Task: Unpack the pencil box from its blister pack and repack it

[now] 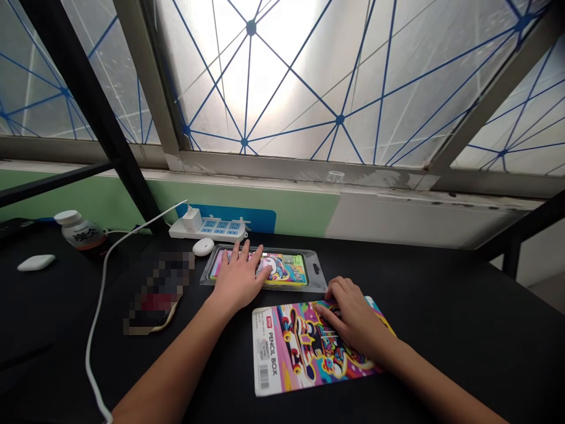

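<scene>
- My left hand lies palm down at the centre of the frame, fingers spread wide, resting over the clear plastic blister shell and gripping nothing.
- The brightly printed pink, yellow and blue flat case sits inside that shell, directly beneath my left hand and showing out to its right.
- My right hand, right of centre, rests with fingers loosely bent on the upper part of the multicoloured rectangular card marked "PENCIL BOX"; I cannot tell whether it pinches the edge.
- That card lies on the black desktop, lower centre, below the shell.
- Just beyond my left hand stands the white power strip.
</scene>
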`<state>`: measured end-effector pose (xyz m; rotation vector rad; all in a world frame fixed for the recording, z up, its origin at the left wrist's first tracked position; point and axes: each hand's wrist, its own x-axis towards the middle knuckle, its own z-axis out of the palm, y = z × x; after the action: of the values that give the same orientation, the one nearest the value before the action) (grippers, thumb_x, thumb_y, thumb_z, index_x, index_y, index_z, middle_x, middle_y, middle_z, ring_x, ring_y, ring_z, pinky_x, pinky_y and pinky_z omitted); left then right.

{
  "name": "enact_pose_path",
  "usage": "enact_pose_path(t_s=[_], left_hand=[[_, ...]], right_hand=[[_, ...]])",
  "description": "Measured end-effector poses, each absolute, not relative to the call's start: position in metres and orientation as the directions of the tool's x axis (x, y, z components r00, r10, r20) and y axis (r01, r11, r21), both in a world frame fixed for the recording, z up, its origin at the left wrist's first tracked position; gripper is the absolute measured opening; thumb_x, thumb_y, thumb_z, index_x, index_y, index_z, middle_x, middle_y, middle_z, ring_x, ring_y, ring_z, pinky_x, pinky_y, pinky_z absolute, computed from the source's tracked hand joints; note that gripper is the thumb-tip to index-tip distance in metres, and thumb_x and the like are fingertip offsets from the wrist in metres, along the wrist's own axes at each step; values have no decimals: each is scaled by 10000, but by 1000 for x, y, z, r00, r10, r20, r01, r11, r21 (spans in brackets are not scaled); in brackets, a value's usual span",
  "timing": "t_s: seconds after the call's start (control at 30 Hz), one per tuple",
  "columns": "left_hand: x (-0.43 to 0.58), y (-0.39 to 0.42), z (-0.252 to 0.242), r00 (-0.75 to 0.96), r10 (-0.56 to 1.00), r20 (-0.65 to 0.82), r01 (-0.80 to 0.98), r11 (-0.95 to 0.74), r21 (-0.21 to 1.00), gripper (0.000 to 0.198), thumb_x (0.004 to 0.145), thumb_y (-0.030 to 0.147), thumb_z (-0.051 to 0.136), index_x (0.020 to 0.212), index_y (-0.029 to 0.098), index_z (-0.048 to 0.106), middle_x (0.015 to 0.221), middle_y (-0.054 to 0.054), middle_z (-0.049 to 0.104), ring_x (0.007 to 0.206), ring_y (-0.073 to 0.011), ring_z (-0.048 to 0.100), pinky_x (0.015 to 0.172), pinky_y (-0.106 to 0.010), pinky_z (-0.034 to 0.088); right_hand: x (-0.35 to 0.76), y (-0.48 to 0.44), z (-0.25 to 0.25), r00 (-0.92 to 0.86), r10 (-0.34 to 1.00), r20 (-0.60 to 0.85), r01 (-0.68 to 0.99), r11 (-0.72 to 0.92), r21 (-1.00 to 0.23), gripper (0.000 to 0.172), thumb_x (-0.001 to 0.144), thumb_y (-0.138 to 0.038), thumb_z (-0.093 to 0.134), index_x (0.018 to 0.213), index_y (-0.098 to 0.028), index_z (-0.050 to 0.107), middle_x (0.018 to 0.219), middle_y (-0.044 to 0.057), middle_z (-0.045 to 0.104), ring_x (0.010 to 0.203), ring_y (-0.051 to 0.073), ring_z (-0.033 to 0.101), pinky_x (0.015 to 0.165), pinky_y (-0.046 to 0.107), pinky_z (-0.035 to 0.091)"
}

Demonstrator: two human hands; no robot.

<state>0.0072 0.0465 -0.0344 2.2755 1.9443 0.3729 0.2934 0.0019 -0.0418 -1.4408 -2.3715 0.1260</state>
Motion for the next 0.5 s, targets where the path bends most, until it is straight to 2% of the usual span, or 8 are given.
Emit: enact_pose_path(t_s=[0.17, 0.27, 0.37, 0.43, 0.5], left_hand=[[5, 43, -25, 175, 984, -7, 950, -167, 264, 663, 979, 676, 283, 1560, 355, 305, 1662, -67, 155, 1531, -355, 55, 1182, -620, 117], [4, 40, -21, 195, 980, -46, 946, -176, 273, 660, 973, 686, 289, 1557, 379, 293, 1663, -51, 130, 1531, -352, 23, 1185, -615, 104], [2, 39, -20, 211, 976, -48, 945, -191, 266, 642, 980, 664, 304, 1555, 378, 297, 1662, -56, 125, 1529, -351, 22, 1183, -619, 95], [2, 39, -21, 217, 975, -48, 945, -198, 262, 634, 983, 656, 307, 1555, 383, 289, 1662, -64, 116, 1529, -346, 20, 1182, -618, 94], [1, 40, -22, 226, 973, -54, 944, -205, 260, 628, 982, 659, 305, 1554, 399, 278, 1663, -68, 107, 1530, -338, 15, 1181, -616, 95]], right_hand=[[311, 11, -27, -322, 933, 163, 840, 361, -405, 323, 923, -559, 541, 874, -246, 477, 740, -5, 602, 642, 180, 566, 606, 302, 420], [338, 42, -18, -289, 955, 73, 845, 290, -449, 389, 912, -635, 504, 865, -249, 517, 728, -8, 626, 641, 179, 576, 608, 297, 426], [368, 76, -17, -313, 946, -81, 855, 244, -457, 479, 878, -693, 499, 749, -243, 599, 689, 6, 662, 638, 192, 609, 571, 290, 436], [384, 90, -20, -298, 949, -103, 867, 224, -444, 526, 869, -710, 492, 673, -237, 613, 633, 11, 655, 590, 192, 605, 537, 292, 431], [392, 96, -24, -267, 960, -87, 880, 206, -429, 546, 889, -707, 454, 682, -235, 635, 621, 19, 657, 563, 195, 603, 529, 301, 434]])
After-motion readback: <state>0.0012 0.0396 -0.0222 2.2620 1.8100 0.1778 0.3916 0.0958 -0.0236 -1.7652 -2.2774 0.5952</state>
